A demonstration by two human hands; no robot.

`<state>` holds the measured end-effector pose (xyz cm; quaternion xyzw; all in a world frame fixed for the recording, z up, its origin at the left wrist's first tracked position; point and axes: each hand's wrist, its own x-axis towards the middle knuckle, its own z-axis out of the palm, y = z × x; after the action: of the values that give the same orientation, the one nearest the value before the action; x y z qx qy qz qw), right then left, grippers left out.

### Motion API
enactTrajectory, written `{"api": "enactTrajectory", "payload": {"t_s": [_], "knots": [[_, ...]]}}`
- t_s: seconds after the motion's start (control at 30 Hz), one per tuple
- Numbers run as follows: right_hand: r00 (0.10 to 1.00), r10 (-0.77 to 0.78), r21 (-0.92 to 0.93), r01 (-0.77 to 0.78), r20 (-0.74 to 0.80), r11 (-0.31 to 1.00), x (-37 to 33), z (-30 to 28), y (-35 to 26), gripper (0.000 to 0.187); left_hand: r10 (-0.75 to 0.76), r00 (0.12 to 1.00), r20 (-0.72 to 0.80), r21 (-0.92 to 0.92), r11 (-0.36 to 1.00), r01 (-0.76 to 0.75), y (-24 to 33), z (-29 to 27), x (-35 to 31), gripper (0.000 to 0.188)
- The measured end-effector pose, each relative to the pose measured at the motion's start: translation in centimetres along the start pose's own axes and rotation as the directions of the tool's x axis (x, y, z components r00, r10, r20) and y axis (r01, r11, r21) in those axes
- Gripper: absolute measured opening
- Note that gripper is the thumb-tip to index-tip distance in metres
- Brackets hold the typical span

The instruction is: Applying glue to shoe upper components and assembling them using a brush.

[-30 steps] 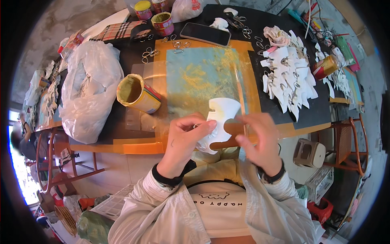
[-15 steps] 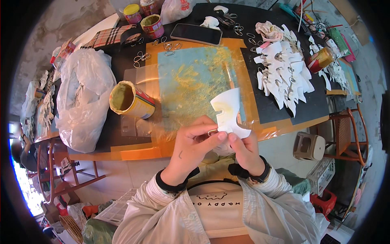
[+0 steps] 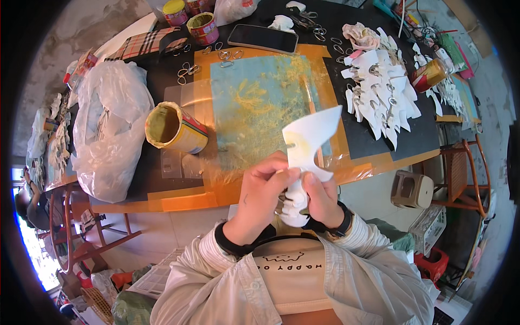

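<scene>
Close to the table's front edge I hold a white cut-out piece (image 3: 304, 142) of thin sheet material, with a yellowish stain by its notch. My left hand (image 3: 261, 187) pinches its narrow middle between thumb and fingers. My right hand (image 3: 323, 199) grips the same piece from the other side, its thumb beside the left one. The piece's wide upper part sticks up past my thumbs, slanting right. Beneath my thumbs hangs a bunched white lower part (image 3: 294, 208), with a bit of metal at its left side. My fingertips behind the piece are hidden.
An open tin (image 3: 187, 132) smeared with yellow stands left of the stained blue-green sheet (image 3: 244, 116). Further left bulges a plastic bag (image 3: 111, 135). On the right lies a pile of white pieces with metal rings (image 3: 379, 89). A phone (image 3: 262, 39) rests behind, near loose rings (image 3: 225, 56).
The white piece has turned, its upper part now leaning further right. Its bunched lower part has come into view below my thumbs. My right hand has shifted slightly left and down.
</scene>
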<state>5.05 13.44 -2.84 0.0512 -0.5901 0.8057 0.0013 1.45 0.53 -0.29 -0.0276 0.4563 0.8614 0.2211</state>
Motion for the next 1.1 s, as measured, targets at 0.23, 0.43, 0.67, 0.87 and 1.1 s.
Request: {"api": "enactTrajectory", "payload": {"t_s": [0.23,0.43,0.67,0.87,1.1], "knots": [[0.987,0.162,-0.008,-0.162,-0.002,0.987,1.0,-1.1,-0.1,0.033,-0.093,0.993,-0.073,-0.016,0.996,0.092,-0.2,-0.5,1.0,0.011],[0.974,0.143,-0.197,-0.107,0.177,0.975,1.5,-1.3,0.0,0.016,-0.063,0.989,-0.135,-0.009,0.998,0.063,-0.5,-1.1,1.2,0.01],[0.938,0.303,-0.196,-0.269,0.171,0.943,1.4,-1.0,-1.0,0.017,0.008,0.999,-0.041,0.122,0.993,-0.002,0.1,-1.3,0.5,0.013],[0.979,0.048,-0.388,0.035,0.201,0.921,2.0,0.1,-1.0,0.036,0.03,0.999,-0.044,0.13,0.991,-0.025,0.4,-1.1,0.1,0.015],[0.957,0.144,-0.483,-0.005,0.252,0.876,1.7,-0.7,-1.4,0.034,-0.134,0.991,-0.015,0.09,0.987,0.135,2.3,-0.9,-0.4,0.019]]}}
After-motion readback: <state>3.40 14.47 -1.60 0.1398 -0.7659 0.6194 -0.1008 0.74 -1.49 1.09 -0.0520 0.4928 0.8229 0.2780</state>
